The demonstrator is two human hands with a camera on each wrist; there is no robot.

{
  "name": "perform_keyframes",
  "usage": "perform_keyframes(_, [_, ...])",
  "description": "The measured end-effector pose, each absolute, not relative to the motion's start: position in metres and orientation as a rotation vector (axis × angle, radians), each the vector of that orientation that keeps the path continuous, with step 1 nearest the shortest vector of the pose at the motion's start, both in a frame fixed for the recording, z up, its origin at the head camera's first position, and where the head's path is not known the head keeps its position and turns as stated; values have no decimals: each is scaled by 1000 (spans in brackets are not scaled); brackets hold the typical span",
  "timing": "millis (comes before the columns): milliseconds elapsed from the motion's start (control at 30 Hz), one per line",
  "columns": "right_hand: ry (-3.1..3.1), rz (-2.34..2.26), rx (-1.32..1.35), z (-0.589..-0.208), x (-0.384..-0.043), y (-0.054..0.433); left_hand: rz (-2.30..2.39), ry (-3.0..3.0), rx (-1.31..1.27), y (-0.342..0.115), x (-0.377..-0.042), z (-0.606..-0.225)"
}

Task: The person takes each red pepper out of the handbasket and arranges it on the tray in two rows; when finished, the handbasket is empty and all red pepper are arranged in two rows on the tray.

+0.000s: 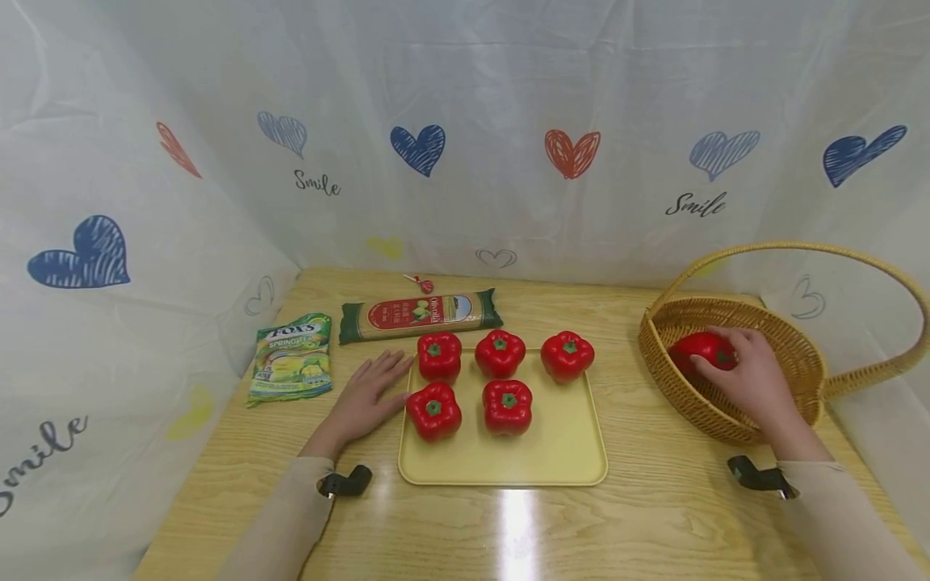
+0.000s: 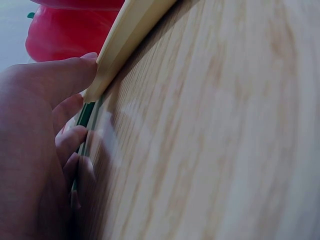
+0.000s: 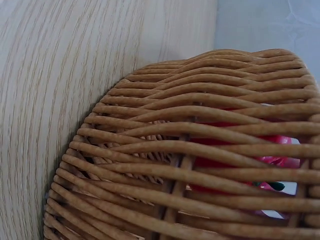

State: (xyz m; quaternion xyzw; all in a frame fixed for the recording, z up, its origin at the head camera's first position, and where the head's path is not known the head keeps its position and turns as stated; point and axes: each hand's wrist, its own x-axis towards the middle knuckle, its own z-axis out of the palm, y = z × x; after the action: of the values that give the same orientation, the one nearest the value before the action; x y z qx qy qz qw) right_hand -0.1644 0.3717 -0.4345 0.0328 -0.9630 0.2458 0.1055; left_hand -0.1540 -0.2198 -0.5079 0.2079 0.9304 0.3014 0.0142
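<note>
Inside the wicker basket [image 1: 654, 371] at the right, my right hand [image 1: 751, 379] grips a red bell pepper [image 1: 690, 349], thumb on the near side and fingers over the far side. Through the basket's weave [image 3: 150, 145] in the right wrist view, red patches of the pepper show; the hand is hidden there. My left hand [image 1: 370, 395] rests on the table with its fingers extended, its thumb at the left rim of the yellow tray [image 1: 501, 464]. In the left wrist view the thumb meets the tray's edge [image 2: 122, 42]. Several red bell peppers [image 1: 507, 407] stand on the tray.
A green candy bag [image 1: 292, 359] lies left of my left hand. Behind the tray is a long pasta packet [image 1: 421, 315], with a small lollipop [image 1: 425, 285] beyond it. The basket's tall handle [image 1: 799, 246] arches over its opening. A printed curtain [image 1: 494, 97] encloses the table.
</note>
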Motion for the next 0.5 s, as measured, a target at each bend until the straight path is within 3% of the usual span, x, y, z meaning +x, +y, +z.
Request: perform_keyframes(500, [-2858,680,114,-432,-165,374,937,2893,636,-220,-154,-509])
